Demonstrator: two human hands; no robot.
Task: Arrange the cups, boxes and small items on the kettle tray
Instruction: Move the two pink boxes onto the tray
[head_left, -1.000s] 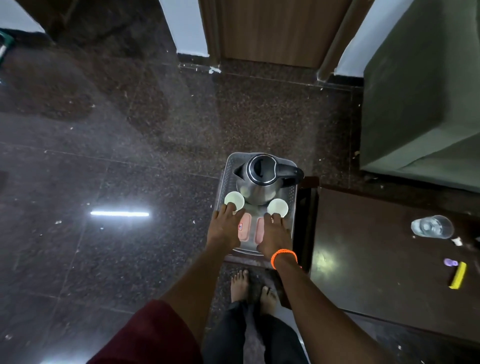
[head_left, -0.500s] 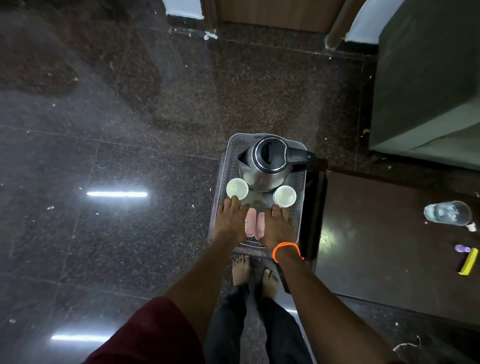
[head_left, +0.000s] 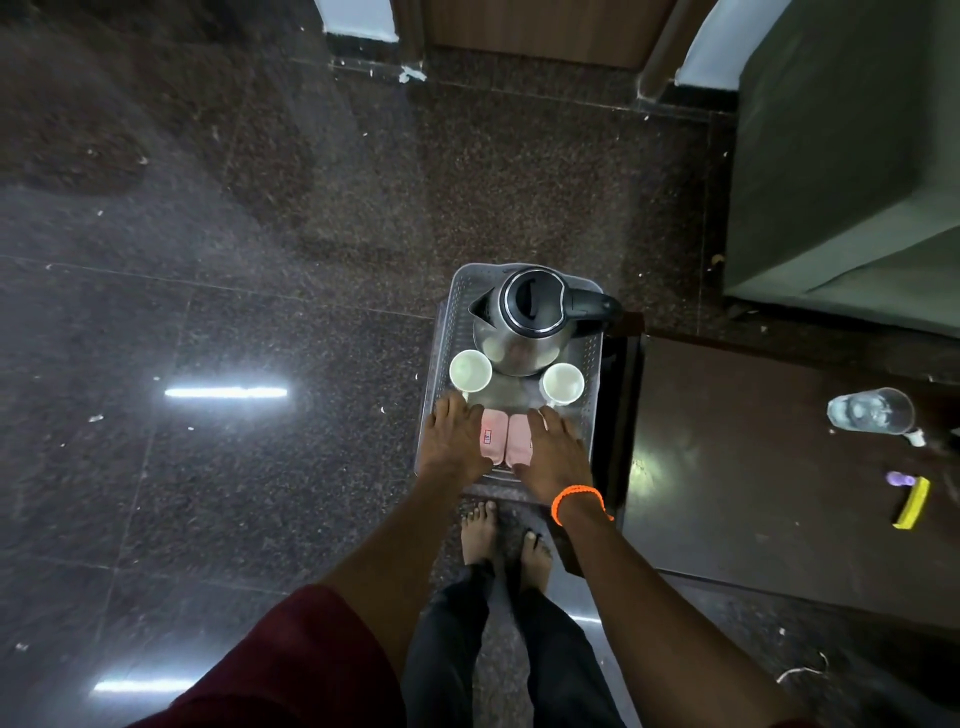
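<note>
While hands cover tray: near rim of the tray (head_left: 457, 306) hidden.
Hands: left hand (head_left: 451, 442) and right hand (head_left: 555, 451) flat, fingers straight, holding nothing.
Cups: two cups (head_left: 470, 370).
Boxes: two pink boxes (head_left: 493, 435).

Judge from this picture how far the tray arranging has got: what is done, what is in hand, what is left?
Done: the kettle stands at the far end of the tray, a white cup and its twin flanking it. In hand: the left hand and right hand lie flat against the two pink boxes, side by side. Left: probably just releasing them.
</note>
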